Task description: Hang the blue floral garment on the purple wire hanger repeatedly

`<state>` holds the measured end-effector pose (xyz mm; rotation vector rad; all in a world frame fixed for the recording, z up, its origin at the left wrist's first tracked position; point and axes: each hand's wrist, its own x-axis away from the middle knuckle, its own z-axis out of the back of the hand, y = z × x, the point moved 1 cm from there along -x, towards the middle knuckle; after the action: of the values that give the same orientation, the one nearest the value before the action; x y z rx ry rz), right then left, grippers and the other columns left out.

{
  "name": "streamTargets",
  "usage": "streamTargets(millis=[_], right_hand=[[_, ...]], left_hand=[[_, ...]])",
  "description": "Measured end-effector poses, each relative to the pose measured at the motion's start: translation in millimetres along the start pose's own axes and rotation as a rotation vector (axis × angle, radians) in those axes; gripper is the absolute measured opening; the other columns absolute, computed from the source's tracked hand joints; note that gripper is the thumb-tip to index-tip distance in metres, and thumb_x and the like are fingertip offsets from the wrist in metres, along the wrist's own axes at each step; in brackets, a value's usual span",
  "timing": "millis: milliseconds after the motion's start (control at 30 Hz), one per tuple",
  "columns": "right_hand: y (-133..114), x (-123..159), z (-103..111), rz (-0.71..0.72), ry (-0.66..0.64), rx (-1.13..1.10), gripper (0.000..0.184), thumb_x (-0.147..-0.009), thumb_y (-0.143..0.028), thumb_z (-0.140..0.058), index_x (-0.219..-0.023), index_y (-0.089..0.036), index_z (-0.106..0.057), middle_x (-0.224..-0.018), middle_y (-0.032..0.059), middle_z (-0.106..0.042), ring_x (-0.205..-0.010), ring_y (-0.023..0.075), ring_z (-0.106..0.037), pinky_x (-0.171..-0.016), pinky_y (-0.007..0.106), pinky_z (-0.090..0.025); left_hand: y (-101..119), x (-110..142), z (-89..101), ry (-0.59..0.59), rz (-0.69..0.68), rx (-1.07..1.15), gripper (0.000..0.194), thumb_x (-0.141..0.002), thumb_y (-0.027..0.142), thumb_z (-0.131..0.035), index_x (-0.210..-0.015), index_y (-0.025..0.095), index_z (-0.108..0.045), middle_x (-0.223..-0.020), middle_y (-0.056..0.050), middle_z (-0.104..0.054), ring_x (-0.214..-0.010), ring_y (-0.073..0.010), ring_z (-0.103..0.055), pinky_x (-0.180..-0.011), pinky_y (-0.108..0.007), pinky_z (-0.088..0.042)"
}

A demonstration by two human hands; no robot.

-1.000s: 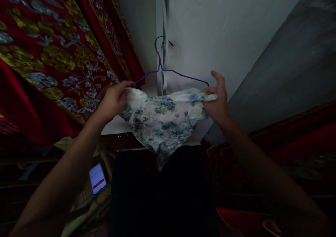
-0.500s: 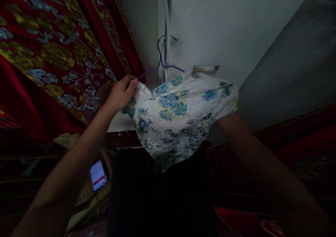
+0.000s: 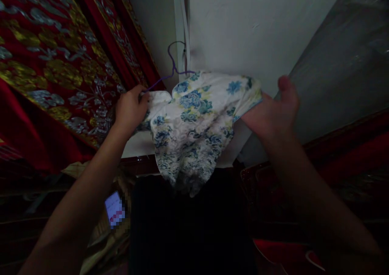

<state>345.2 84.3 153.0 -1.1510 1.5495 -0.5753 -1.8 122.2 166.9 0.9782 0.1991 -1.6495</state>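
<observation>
A white short-sleeved floral top (image 3: 194, 117) with blue, green and yellow flowers hangs spread between my hands. Its hem droops in front of my dark clothing. The purple hanger (image 3: 173, 66) is hooked on a strip at the wall, and its right arm goes out of sight under the top. My left hand (image 3: 130, 109) is closed, pinching the left shoulder of the top against the hanger's end. On the other side, my right hand (image 3: 275, 110) has its fingers inside the sleeve opening, where they are hidden. Its thumb stands up, apart from the palm.
Red cloth (image 3: 57, 64) with gold and silver embroidery hangs close on the left. Behind the hanger is a pale wall panel (image 3: 243, 27). A lit phone (image 3: 114, 208) lies low on the left. Red and dark items (image 3: 273, 250) are at the lower right.
My right hand first gripped the top at the hanger's right end, then went inside the sleeve. Now it has partly come out to the right, thumb showing. My left hand keeps its pinch.
</observation>
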Motion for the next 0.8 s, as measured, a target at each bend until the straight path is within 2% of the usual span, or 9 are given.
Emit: streamTargets(millis=[100, 167, 267, 367, 400, 467, 600, 700, 800], right_hand=[[-37, -1, -25, 0.051, -0.131, 0.208, 0.082, -0.088, -0.064, -0.004, -0.093, -0.018, -0.072, -0.124, -0.0025, -0.070, -0.135, 0.0301, -0.052, -0.087, 0.051, -0.047], [-43, 7, -42, 0.040, -0.190, 0.327, 0.085, -0.090, -0.067, -0.003, -0.085, -0.016, -0.071, -0.120, -0.0023, -0.072, -0.127, 0.0296, -0.059, -0.083, 0.050, -0.047], [-25, 26, -57, -0.011, -0.474, 0.433, 0.070, -0.092, -0.072, -0.032, -0.081, -0.016, -0.074, -0.106, 0.0076, -0.077, -0.111, 0.0270, -0.069, -0.082, 0.044, -0.056], [15, 40, -57, 0.051, -0.710, 0.715, 0.032, -0.091, -0.045, -0.061, -0.103, -0.018, -0.075, -0.105, 0.0103, -0.076, -0.105, 0.0242, -0.070, -0.092, 0.042, -0.057], [31, 41, -55, 0.117, -0.694, 0.836, 0.032, -0.089, -0.035, -0.065, -0.116, -0.019, -0.071, -0.115, 0.0116, -0.074, -0.111, 0.0250, -0.068, -0.099, 0.044, -0.055], [63, 43, -52, 0.267, -0.588, 1.038, 0.064, -0.083, -0.025, -0.070, -0.144, -0.019, -0.052, -0.143, 0.0161, -0.058, -0.134, 0.0301, -0.054, -0.113, 0.051, -0.044], [113, 48, -55, 0.520, -0.383, 1.209, 0.110, -0.074, -0.037, -0.077, -0.161, -0.020, -0.011, -0.165, 0.0199, -0.024, -0.155, 0.0394, -0.018, -0.122, 0.065, -0.020], [122, 55, -53, 0.602, -0.214, 1.202, 0.109, -0.071, -0.046, -0.076, -0.157, -0.020, -0.013, -0.152, 0.0206, -0.038, -0.145, 0.0404, -0.033, -0.118, 0.063, -0.027], [109, 59, -35, 0.543, -0.123, 1.228, 0.098, -0.065, -0.047, -0.078, -0.148, -0.022, -0.032, -0.133, 0.0164, -0.051, -0.125, 0.0388, -0.049, -0.107, 0.057, -0.040]], left_hand=[[-5, -4, -0.8, 0.047, 0.037, -0.005, 0.021, -0.087, 0.021, -0.059, -0.106, 0.021, -0.068, -0.094, -0.009, -0.072, -0.086, -0.0271, -0.066, -0.080, -0.038, -0.048], [-10, -4, -4.3, 0.086, 0.020, 0.052, 0.025, -0.083, 0.015, -0.059, -0.106, 0.021, -0.066, -0.093, -0.008, -0.071, -0.086, -0.0254, -0.065, -0.079, -0.036, -0.048], [-10, 8, -13.7, 0.130, -0.065, 0.262, 0.032, -0.078, 0.007, -0.055, -0.106, 0.021, -0.064, -0.083, -0.003, -0.067, -0.075, -0.0190, -0.061, -0.071, -0.030, -0.047], [8, 30, -24.7, 0.082, -0.167, 0.537, 0.035, -0.076, 0.003, -0.048, -0.104, 0.021, -0.061, -0.067, 0.003, -0.057, -0.060, -0.0145, -0.054, -0.063, -0.026, -0.044], [18, 38, -27.7, 0.036, -0.189, 0.629, 0.035, -0.076, 0.003, -0.047, -0.103, 0.021, -0.060, -0.065, 0.004, -0.056, -0.059, -0.0140, -0.054, -0.062, -0.025, -0.043], [43, 53, -31.4, -0.073, -0.214, 0.815, 0.031, -0.078, 0.005, -0.046, -0.100, 0.020, -0.061, -0.067, 0.003, -0.058, -0.062, -0.0139, -0.056, -0.064, -0.025, -0.045], [95, 67, -29.4, -0.261, -0.125, 1.201, 0.024, -0.076, 0.006, -0.047, -0.089, 0.019, -0.063, -0.072, 0.000, -0.063, -0.069, -0.0146, -0.061, -0.071, -0.027, -0.050], [111, 62, -28.6, -0.403, 0.008, 1.398, 0.025, -0.072, 0.005, -0.053, -0.090, 0.020, -0.064, -0.083, -0.001, -0.068, -0.082, -0.0159, -0.067, -0.082, -0.030, -0.054], [93, 61, -34.3, -0.600, 0.147, 1.375, 0.043, -0.066, 0.004, -0.071, -0.106, 0.020, -0.068, -0.107, -0.004, -0.073, -0.110, -0.0221, -0.068, -0.101, -0.037, -0.051]])
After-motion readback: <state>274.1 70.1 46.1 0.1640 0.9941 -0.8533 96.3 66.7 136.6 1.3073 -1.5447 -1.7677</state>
